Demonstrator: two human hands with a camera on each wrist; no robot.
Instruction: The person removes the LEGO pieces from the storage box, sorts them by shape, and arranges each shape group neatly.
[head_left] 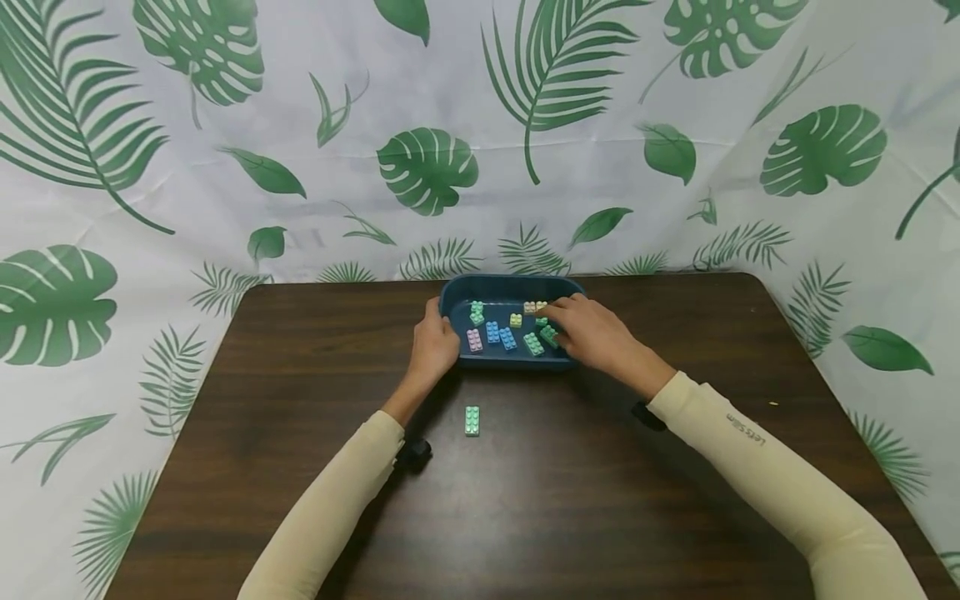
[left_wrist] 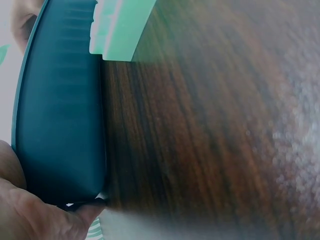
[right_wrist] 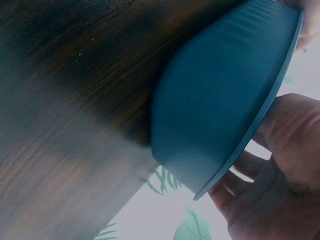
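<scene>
- Tray (head_left: 517, 363), dark blue with rounded corners, is sitting near the far edge of a brown wooden table (head_left: 570, 500).
- Left hand (head_left: 435, 340) is gripping the tray's left end; left wrist view is showing thumb and fingers pressing around that end.
- Right hand (head_left: 592, 333) is hanging over the tray's right end, fingers bending down inside among the bricks. Whether it is pinching a brick, cannot tell; the tray wall is hiding the fingertips in right wrist view.
- Bricks are lying loose inside the tray, studs showing on most.
- Left part of tray: two small mint bricks (head_left: 477, 318) are sitting together near the back, pink brick (head_left: 475, 340) is lying nearer the front.
- Middle: two blue bricks (head_left: 492, 332) are lying side by side; small yellow brick (head_left: 515, 320) is sitting just beyond, to their right.
- Right part: peach brick (head_left: 529, 307) is sitting near the back wall, another yellow piece (head_left: 542, 306) just beside it. Dark green brick (head_left: 550, 336) is lying by the right fingers, pale green brick (head_left: 533, 344) left of it.
- Single mint brick (head_left: 472, 421) is lying outside, on the table, on the near side of the tray, long side pointing toward the person, neither hand touching it.
- Cream sleeves (head_left: 337, 500) are covering both forearms; the right one is showing dark lettering (head_left: 745, 429).
- White cloth (head_left: 337, 192) with green leaf print is hanging behind the table.
- Tiny yellow speck (head_left: 773, 403) is lying on the table, right side.
</scene>
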